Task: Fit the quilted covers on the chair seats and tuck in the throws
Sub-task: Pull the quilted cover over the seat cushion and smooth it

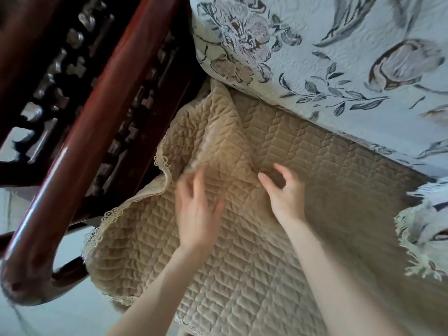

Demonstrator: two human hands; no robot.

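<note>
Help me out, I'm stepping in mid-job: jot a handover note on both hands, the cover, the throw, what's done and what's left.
Left hand: open, fingers spread at the raised fold, blurred.
Right hand: open, loosely curled, holding nothing.
Quilted cover: on the seat, flat on the right, bunched toward the wooden armrest.
Floral throw: draped over the back, lower edge over the cover's rear.
Done: cover laid on.
Left: smooth the fold, settle the armrest corner, probably tuck the throw.
</note>
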